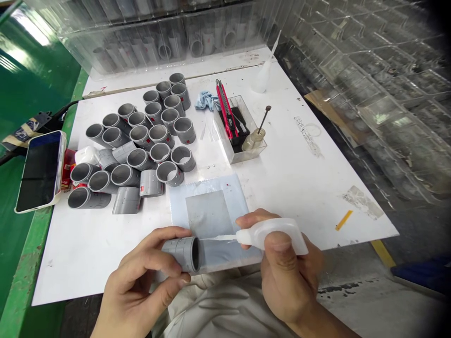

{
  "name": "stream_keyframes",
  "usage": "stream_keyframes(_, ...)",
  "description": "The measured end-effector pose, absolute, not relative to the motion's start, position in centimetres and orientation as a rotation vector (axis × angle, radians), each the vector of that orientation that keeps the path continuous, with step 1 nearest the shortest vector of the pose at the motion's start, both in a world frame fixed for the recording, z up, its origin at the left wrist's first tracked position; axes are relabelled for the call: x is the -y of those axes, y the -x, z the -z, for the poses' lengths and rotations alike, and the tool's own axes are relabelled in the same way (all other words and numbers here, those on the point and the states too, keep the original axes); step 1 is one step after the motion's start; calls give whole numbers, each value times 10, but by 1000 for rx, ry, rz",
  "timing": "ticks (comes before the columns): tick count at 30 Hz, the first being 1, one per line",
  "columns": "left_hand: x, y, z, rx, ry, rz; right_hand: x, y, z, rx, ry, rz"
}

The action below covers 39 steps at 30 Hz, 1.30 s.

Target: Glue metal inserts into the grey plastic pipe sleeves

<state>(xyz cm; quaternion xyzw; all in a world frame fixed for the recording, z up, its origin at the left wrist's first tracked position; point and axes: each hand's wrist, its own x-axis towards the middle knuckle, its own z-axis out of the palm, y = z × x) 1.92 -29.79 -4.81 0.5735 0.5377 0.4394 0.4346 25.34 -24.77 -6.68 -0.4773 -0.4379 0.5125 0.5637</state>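
A short grey tube (181, 253) lies sideways in my left hand (144, 277), its fingers closed round it and its open end facing right. My right hand (289, 267) grips a small white squeeze bottle (278, 232). The bottle's thin nozzle points left, its tip close to the tube's rim; whether they touch I cannot tell. Below and behind them a light blue cloth (236, 197) is spread on the table, with a grey square sheet (207, 211) on top. Many similar grey tubes (141, 136) stand or lie at the left, some with red marks.
A clear plastic box (243, 157) holds a red utility knife (225, 110) and a small glass jar (254, 140) with a stick in it. Another white squeeze bottle (261, 77) stands behind. A phone (41, 171) is at the left edge. Clear trays (158, 44) line the back.
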Motion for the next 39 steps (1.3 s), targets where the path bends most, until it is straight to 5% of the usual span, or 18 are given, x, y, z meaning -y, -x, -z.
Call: stream_keyframes(39,300,-17,48,-1375,-1332,-1098,247,-252,63,1033,1045,-1185)
